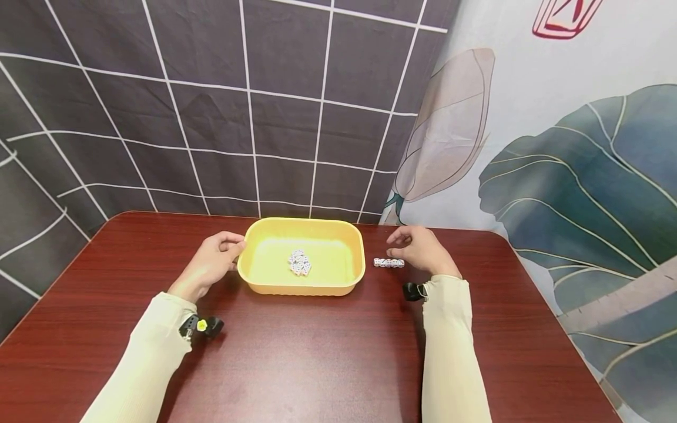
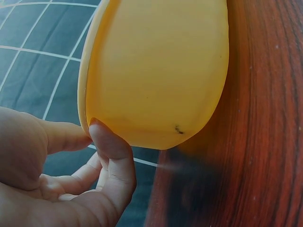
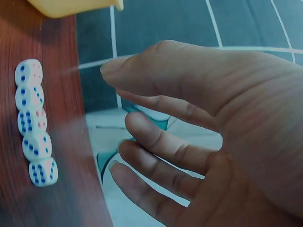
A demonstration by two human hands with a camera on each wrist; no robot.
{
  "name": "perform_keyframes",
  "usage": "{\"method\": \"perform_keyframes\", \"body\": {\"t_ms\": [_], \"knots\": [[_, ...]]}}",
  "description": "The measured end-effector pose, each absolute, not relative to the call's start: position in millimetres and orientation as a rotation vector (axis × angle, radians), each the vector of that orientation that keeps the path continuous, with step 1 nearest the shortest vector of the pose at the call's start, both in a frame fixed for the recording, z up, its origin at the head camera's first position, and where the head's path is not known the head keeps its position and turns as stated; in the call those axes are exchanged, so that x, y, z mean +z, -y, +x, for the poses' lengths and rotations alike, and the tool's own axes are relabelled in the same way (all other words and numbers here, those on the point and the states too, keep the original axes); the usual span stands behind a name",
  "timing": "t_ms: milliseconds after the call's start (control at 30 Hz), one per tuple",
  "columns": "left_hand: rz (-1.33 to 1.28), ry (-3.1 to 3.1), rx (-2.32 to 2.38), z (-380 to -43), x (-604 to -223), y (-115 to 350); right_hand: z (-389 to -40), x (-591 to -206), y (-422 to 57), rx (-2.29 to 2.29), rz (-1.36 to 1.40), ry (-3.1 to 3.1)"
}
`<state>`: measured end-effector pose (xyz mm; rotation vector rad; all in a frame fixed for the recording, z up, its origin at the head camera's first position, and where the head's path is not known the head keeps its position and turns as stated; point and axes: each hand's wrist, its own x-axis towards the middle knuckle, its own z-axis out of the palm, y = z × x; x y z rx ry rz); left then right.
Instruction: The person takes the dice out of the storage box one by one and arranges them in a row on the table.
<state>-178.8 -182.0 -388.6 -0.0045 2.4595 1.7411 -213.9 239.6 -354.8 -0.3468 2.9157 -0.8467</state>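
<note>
A yellow plastic basin (image 1: 296,290) stands on the table, with a small heap of white dice (image 1: 299,263) on its floor. My left hand (image 1: 209,265) pinches the basin's left end, thumb and forefinger meeting at the rim in the left wrist view. To the right of the basin, several more white dice form a straight row (image 1: 388,262), their blue and red pips clear in the right wrist view. My right hand (image 1: 421,249) hovers beside this row, fingers loosely bent and apart from the dice, holding nothing.
The dark red wooden table (image 1: 312,364) ends just behind the basin. A dark cloth with a white grid (image 1: 201,117) hangs beyond it, and a leaf-patterned cloth (image 1: 571,164) hangs at the right. Each wrist carries a small black camera.
</note>
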Motion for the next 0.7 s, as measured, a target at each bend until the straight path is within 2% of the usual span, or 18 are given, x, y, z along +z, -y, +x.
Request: {"method": "perform_keyframes", "body": {"t_ms": [700], "knots": [[-0.010,-2.461,1.730,-178.9,-388.2,181.7,-210.7,-341.8,-203.1,-0.967,-0.430,-2.912]]}}
